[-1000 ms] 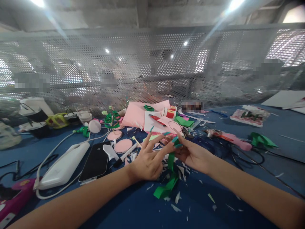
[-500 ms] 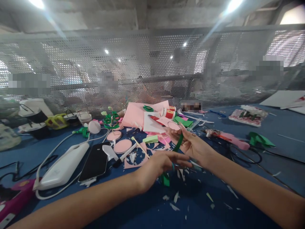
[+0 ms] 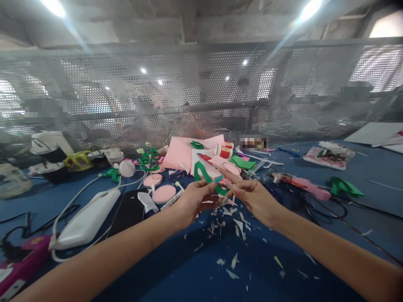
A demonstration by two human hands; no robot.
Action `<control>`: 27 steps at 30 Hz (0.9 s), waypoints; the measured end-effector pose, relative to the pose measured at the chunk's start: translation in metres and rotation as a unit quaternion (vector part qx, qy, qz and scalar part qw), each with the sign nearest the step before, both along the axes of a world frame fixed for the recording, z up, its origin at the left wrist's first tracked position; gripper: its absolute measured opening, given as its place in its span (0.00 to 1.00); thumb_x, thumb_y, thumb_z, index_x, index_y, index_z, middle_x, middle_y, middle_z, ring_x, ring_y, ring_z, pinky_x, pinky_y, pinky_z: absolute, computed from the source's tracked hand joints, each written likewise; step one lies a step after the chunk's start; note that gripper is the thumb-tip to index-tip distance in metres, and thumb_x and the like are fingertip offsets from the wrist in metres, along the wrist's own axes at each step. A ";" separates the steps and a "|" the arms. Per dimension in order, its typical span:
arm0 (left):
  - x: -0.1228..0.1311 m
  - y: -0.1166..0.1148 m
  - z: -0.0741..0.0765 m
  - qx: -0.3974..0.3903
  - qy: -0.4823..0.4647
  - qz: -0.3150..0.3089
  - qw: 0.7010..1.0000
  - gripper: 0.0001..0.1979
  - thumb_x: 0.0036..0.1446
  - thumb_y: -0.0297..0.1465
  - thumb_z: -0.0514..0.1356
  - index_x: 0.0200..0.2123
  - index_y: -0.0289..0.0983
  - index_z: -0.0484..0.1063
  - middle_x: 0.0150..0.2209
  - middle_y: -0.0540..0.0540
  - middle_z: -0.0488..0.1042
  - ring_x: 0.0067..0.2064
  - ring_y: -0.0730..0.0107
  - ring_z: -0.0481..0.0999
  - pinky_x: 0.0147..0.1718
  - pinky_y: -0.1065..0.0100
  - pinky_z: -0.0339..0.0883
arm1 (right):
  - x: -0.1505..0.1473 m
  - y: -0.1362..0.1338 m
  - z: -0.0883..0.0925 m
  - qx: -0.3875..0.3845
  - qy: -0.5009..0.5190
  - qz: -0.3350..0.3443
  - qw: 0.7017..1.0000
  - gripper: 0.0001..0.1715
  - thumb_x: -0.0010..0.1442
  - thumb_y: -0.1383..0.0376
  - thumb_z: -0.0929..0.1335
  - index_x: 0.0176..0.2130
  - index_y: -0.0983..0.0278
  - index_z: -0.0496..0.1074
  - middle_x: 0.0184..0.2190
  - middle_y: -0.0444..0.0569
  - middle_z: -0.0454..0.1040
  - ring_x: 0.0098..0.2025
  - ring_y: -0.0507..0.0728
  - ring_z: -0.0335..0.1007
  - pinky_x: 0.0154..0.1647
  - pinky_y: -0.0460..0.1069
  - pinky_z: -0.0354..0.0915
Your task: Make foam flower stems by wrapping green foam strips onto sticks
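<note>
A curled green strip (image 3: 200, 171) loops up above my two hands, in front of the pink sheets. My left hand (image 3: 197, 200) pinches it between thumb and fingers. Close by on the right, my right hand (image 3: 256, 198) has its thumb and fingertips together at the strip's other end, its long nails pointing left. Part of the strip is hidden behind the fingers. Just beyond stand a small green curled-leaf piece (image 3: 150, 159) and flat pink discs (image 3: 164, 193).
White paper scraps (image 3: 234, 260) litter the blue table. To the left lie a white power bank (image 3: 88, 220), a black phone (image 3: 129, 212) and a magenta power strip (image 3: 27, 262). A pink glue gun (image 3: 308, 186) with its cord sits right; a perforated metal screen (image 3: 189, 92) rises behind.
My left hand has moved up and my hands have come closer together. The green strip, which hung down between them, now curls upward above the left hand.
</note>
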State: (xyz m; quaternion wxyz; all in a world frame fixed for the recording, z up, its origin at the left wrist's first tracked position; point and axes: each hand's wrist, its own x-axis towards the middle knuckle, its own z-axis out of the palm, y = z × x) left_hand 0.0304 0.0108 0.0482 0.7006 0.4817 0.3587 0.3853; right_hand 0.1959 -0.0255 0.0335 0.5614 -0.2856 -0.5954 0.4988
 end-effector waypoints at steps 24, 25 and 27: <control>-0.007 0.018 0.000 0.210 0.071 0.099 0.970 0.16 0.35 0.38 0.69 0.25 0.31 0.75 0.23 0.47 0.76 0.24 0.69 0.74 0.31 0.65 0.72 | -0.008 -0.001 -0.010 -0.052 -0.051 0.053 0.996 0.09 0.54 0.59 0.69 0.31 0.60 0.78 0.37 0.52 0.78 0.57 0.58 0.60 0.60 0.57 0.48; -0.007 0.017 0.000 0.201 0.069 0.096 0.972 0.16 0.34 0.38 0.69 0.25 0.31 0.75 0.23 0.47 0.76 0.24 0.69 0.74 0.31 0.65 0.72 | -0.008 -0.002 -0.010 -0.053 -0.049 0.059 0.996 0.10 0.55 0.58 0.69 0.32 0.60 0.78 0.36 0.51 0.78 0.54 0.58 0.63 0.60 0.57 0.49; -0.007 0.017 0.001 0.189 0.063 0.092 0.976 0.16 0.33 0.37 0.70 0.24 0.32 0.74 0.22 0.47 0.76 0.23 0.69 0.74 0.30 0.65 0.72 | -0.008 -0.002 -0.010 -0.060 -0.042 0.062 0.995 0.10 0.55 0.57 0.69 0.32 0.59 0.78 0.35 0.49 0.78 0.49 0.58 0.68 0.59 0.58 0.50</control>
